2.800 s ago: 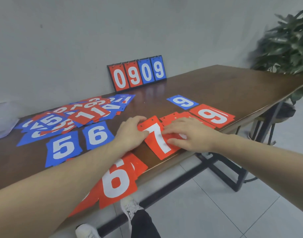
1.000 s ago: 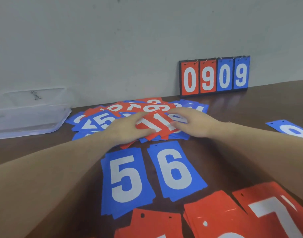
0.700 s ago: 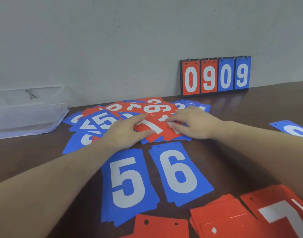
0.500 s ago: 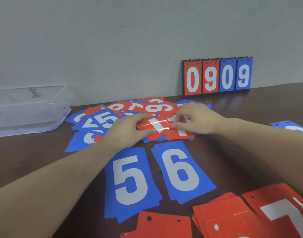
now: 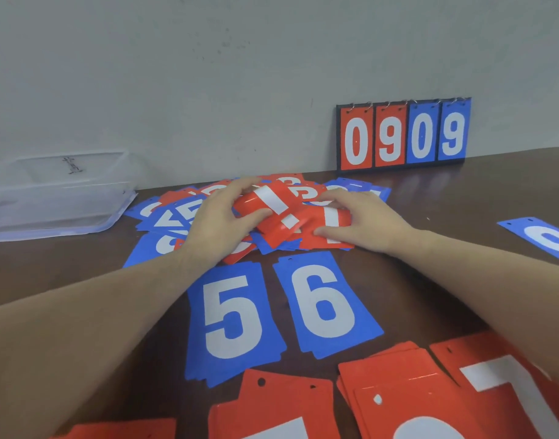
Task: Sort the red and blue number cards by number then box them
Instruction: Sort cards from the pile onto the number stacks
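A loose heap of red and blue number cards point(image 5: 176, 213) lies at the back of the brown table. My left hand point(image 5: 221, 223) grips a bent red "1" card point(image 5: 265, 201) lifted off the heap, thumb on its near edge. My right hand point(image 5: 363, 220) pinches another red "1" card point(image 5: 332, 223) beside it, also bowed upward. In front of the heap lie a blue "5" stack point(image 5: 233, 318) and a blue "6" stack point(image 5: 325, 302). Red stacks point(image 5: 408, 394) sit along the near edge, one showing a "7" point(image 5: 500, 384). A clear plastic box point(image 5: 53, 194) stands at the far left.
A small flip scoreboard point(image 5: 403, 134) reading 0909 leans on the wall at the back right. A blue "9" card point(image 5: 544, 239) lies at the right edge of view. Bare table top point(image 5: 446, 198) shows between the heap and that card.
I turned from the red "7" stack at the table's near edge to the heap. Both hands took red "1" cards there, which now bend and lift off the heap.
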